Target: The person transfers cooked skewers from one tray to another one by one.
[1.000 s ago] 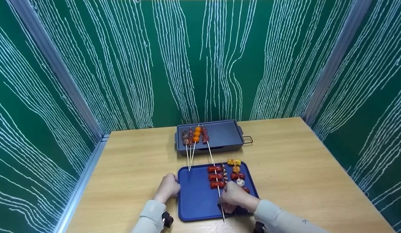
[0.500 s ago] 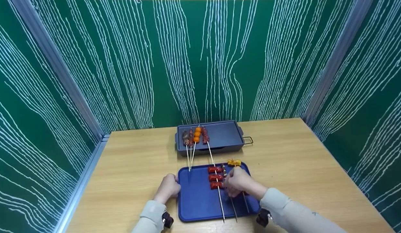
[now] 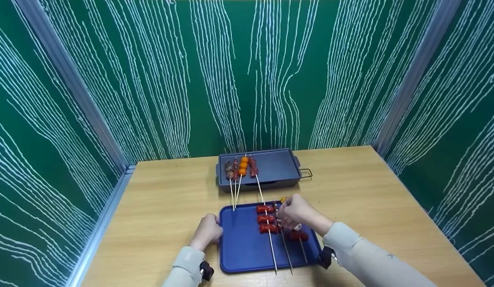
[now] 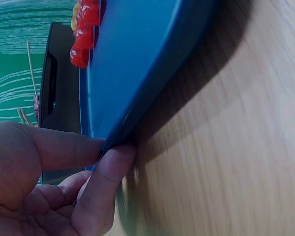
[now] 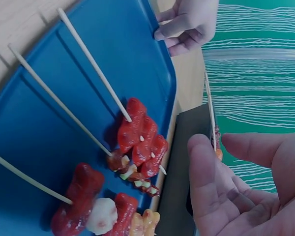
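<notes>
My left hand (image 3: 207, 232) pinches the left rim of the blue tray (image 3: 241, 253) between thumb and finger, as the left wrist view also shows. Over the tray's right part hovers my right hand (image 3: 298, 213). Its thumb and fingers are apart with nothing between them in the right wrist view. Below it lie a skewer of small brown and pale pieces (image 5: 132, 174) and a mixed skewer with red pieces, a white round (image 5: 102, 216) and a yellow piece. To their left is a skewer of three red sausage pieces (image 3: 267, 219). In the head view the right hand partly hides the mixed skewer.
Behind the tray stands a dark grill pan (image 3: 275, 165) with a wire handle (image 3: 306, 173) on its right. Meat skewers and an orange-ball skewer (image 3: 243, 165) lie on its left half, their sticks reaching toward the tray. Green walls enclose the wooden table (image 3: 163, 199).
The right hand has moved from the skewers' near ends toward the tray's far side, uncovering the sticks. The left hand stays on the rim.
</notes>
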A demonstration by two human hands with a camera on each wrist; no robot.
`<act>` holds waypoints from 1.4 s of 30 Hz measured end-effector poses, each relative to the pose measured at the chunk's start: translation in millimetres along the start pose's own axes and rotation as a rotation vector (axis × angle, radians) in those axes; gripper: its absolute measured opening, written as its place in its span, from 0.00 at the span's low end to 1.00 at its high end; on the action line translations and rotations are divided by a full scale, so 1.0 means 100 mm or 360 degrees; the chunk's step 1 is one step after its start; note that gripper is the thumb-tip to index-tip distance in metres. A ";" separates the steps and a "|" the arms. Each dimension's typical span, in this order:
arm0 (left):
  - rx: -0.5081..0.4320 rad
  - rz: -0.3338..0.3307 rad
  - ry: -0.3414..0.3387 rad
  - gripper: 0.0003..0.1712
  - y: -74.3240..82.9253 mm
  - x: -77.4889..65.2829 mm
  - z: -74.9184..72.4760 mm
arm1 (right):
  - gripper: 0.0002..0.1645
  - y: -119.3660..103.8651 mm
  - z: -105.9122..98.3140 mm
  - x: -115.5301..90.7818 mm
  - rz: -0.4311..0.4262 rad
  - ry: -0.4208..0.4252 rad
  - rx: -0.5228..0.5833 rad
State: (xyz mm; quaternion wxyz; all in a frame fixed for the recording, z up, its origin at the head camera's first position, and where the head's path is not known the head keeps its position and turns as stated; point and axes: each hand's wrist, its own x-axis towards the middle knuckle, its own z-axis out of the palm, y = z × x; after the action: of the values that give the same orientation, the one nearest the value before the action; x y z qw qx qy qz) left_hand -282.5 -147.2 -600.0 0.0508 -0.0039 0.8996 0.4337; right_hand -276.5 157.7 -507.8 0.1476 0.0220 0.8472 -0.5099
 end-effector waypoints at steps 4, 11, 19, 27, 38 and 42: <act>0.0068 0.0087 -0.0024 0.20 -0.37 0.30 0.12 | 0.13 -0.05 -0.03 0.01 -0.0047 -0.0007 0.0044; 0.0111 0.0122 -0.0006 0.20 -0.58 0.46 0.21 | 0.11 -0.13 -0.09 0.05 -0.0047 -0.0055 0.0160; 0.0128 0.0090 -0.0011 0.20 -0.56 0.44 0.22 | 0.06 -0.24 -0.14 0.10 -0.0050 -0.0006 0.0110; 0.0133 0.0073 -0.0015 0.21 -0.55 0.43 0.22 | 0.05 -0.30 -0.19 0.18 -0.0089 0.0044 0.0090; 0.0171 0.0083 0.0012 0.20 -0.55 0.44 0.22 | 0.13 -0.37 -0.21 0.29 -0.0144 0.0097 0.0110; 0.0166 0.0074 0.0008 0.20 -0.55 0.43 0.22 | 0.13 -0.37 -0.19 0.33 -0.0157 0.0097 0.0124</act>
State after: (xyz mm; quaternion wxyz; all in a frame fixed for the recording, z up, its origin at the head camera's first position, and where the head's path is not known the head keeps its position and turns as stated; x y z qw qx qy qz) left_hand -320.5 -162.9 -660.2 0.0386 0.0185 0.9209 0.3874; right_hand -319.2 152.9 -476.4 0.0953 0.0015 0.8309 -0.5482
